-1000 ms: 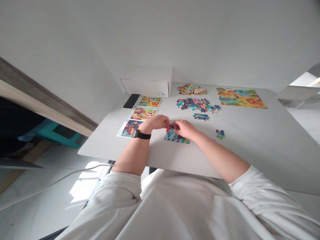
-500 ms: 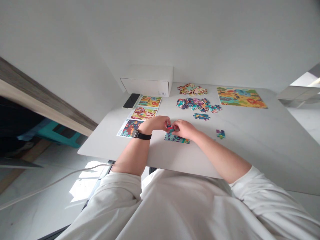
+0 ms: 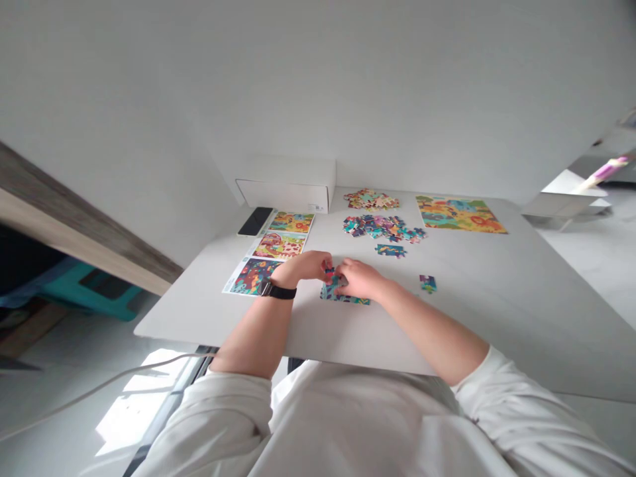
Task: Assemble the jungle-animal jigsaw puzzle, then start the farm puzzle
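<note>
A partly joined puzzle section (image 3: pixel 342 297) in teal and blue lies flat on the table in front of me. My left hand (image 3: pixel 315 266), with a black watch on its wrist, pinches a small dark puzzle piece (image 3: pixel 329 271) with some red at the section's top left edge. Beside it, my right hand (image 3: pixel 358 278) rests with bent fingers on the section's upper part; its fingertips are partly hidden, so its grip cannot be made out. Just beyond the hands lies a short joined blue strip (image 3: pixel 391 251). Two or so joined purple and teal pieces (image 3: pixel 428 283) lie to the right.
Loose puzzle pieces form a dark pile (image 3: pixel 382 228) and a paler pile (image 3: pixel 371 199) behind. A finished animal puzzle (image 3: pixel 462 214) lies back right. On the left are a picture sheet (image 3: pixel 281 245), a phone (image 3: pixel 256 221) and a white box (image 3: pixel 283 193) against the wall.
The camera has tilted up, so the whole scene sits lower and slightly left in view. Both hands stay at the puzzle section, with the fingers shifted only slightly.
</note>
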Demonstrator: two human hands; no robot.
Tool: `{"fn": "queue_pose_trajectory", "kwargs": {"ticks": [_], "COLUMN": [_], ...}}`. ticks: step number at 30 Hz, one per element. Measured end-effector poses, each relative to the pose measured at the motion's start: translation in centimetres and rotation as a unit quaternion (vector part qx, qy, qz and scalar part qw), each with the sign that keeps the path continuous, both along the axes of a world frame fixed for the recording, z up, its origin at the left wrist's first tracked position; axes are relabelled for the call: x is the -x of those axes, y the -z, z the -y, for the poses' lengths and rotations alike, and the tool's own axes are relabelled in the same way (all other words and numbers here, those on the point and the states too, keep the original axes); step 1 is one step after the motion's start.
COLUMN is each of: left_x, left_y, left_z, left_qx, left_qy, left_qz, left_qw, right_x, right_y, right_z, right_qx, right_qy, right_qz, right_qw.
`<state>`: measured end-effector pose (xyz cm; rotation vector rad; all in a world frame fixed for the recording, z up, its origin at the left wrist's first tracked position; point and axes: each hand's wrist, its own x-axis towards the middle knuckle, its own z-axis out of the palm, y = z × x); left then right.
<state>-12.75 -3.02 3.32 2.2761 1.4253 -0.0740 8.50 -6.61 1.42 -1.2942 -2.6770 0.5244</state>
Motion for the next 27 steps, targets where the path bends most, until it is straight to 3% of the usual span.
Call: {"fn": "queue_pose_trajectory", "kwargs": {"ticks": [9,17,22,27], "left_x": [1.1,1.6,1.4,0.7], "left_y": [1.3,0.0,0.4,-0.4], "left_z": [-1.5,-0.9,-1.2,-3.2], "left_qx": [0.03,0.067,0.051,0.039], "left_qy": [-0.004,0.021,-0.015,-0.114], "left_qz": [0.101,0.069,0.064,0.2], "left_qw": [0.994,0.995,0.996,0.972], "right_x": [0.4,0.5,0.4,-0.1], "right_y": [-1.0,-1.6,-1.5,-1.2], "right_z": [0.4,0.7,0.5,-0.3], "right_qx": [0.012,0.005,0.006,0.007], "right_qy": [-0.009,-0.025,-0.041,-0.059], "right_qz": [0.047,0.07,0.065,0.024], "right_qw": [0.999,0.997,0.997,0.998]}}
